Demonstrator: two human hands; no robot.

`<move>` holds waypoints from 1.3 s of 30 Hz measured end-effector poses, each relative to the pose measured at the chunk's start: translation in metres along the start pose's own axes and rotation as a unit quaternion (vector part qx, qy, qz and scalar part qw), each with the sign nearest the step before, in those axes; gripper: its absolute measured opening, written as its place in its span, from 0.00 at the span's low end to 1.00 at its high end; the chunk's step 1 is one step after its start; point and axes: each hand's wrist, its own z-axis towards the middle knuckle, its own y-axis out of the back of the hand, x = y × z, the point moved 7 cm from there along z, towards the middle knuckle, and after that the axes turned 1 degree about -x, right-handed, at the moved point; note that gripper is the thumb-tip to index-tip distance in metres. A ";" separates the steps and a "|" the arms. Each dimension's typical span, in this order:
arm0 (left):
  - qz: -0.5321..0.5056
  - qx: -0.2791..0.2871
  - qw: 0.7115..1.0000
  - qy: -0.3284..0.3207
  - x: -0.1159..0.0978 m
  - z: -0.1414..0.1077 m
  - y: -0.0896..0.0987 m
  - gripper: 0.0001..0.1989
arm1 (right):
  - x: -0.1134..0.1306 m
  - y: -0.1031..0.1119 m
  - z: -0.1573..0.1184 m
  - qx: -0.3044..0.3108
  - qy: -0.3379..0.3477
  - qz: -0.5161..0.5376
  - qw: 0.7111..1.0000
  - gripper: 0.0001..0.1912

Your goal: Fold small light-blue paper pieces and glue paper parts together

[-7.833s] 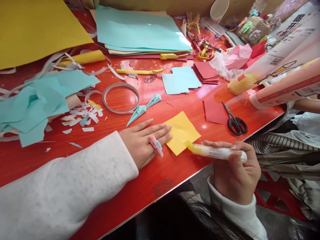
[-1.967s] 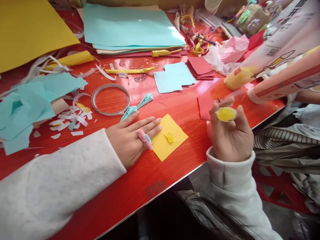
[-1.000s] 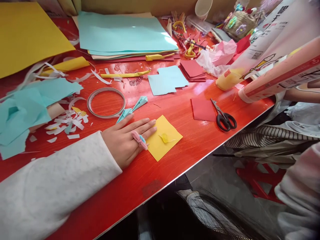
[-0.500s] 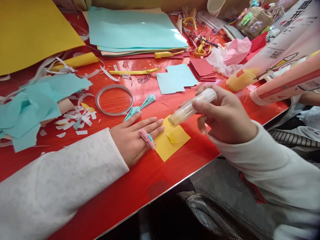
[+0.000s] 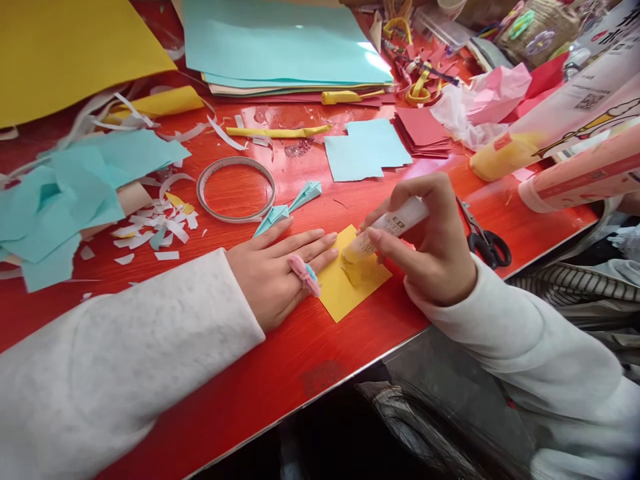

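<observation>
A small yellow paper square lies near the table's front edge, with a wet, shiny patch on it. My left hand lies flat, its fingertips on the square's left edge; a pink and blue ring is on one finger. My right hand is closed round a clear glue bottle, which is tilted with its tip down at the yellow paper. Two folded light-blue paper pieces lie just beyond my left fingers.
A tape ring, blue scraps and white clippings lie left. Blue squares, red squares and a large paper stack are farther back. Black-handled scissors and pink tubes are at right.
My right hand has turned and lowered the bottle, bringing its tip down to the yellow paper. The scissors now show beside my right hand. The view has shifted slightly.
</observation>
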 end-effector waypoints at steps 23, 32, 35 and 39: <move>0.003 0.034 0.999 0.005 -0.001 0.000 0.001 0.22 | -0.002 0.005 0.009 -0.050 0.023 0.013 0.998 0.13; -0.008 0.022 1.000 0.004 -0.001 0.000 0.001 0.22 | -0.043 0.014 0.004 -0.130 -0.225 0.203 0.944 0.14; 0.001 0.016 1.000 -0.003 -0.002 0.000 0.002 0.22 | -0.035 0.018 0.002 -0.176 -0.173 0.189 0.951 0.13; 0.002 0.011 1.000 -0.004 -0.002 0.001 0.003 0.22 | -0.035 0.021 0.000 -0.181 -0.165 0.196 0.949 0.13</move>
